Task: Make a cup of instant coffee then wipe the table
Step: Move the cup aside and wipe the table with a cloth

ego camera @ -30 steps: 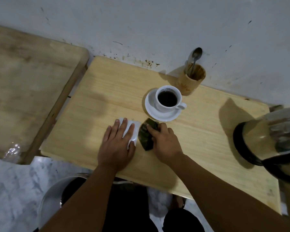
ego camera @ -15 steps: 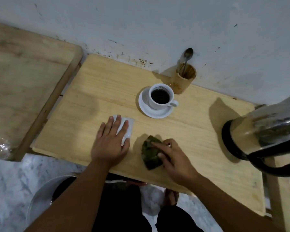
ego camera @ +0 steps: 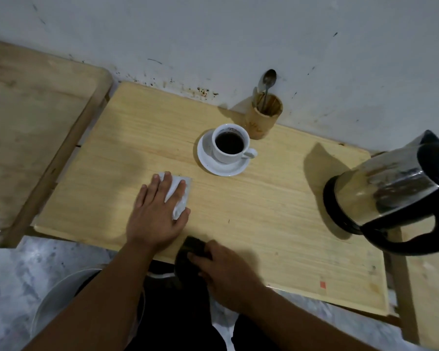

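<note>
A white cup (ego camera: 230, 143) full of black coffee stands on a white saucer (ego camera: 223, 166) near the middle of the light wooden table (ego camera: 276, 203). My left hand (ego camera: 157, 214) lies flat, fingers spread, pressing a folded white tissue (ego camera: 179, 198) onto the tabletop in front of the saucer. My right hand (ego camera: 226, 272) grips a dark green coffee sachet (ego camera: 192, 252) at the table's near edge, partly over the rim. The sachet is mostly covered by my fingers.
A bamboo holder (ego camera: 262, 117) with a metal spoon (ego camera: 266, 84) stands against the wall behind the cup. A steel kettle (ego camera: 390, 196) with a black handle sits at the right edge. Another wooden table (ego camera: 28, 127) adjoins on the left. A round white bin (ego camera: 58, 300) sits below.
My right hand has dragged the dark sachet from beside the saucer toward me to the table's near edge. My left hand has stayed flat on the tissue.
</note>
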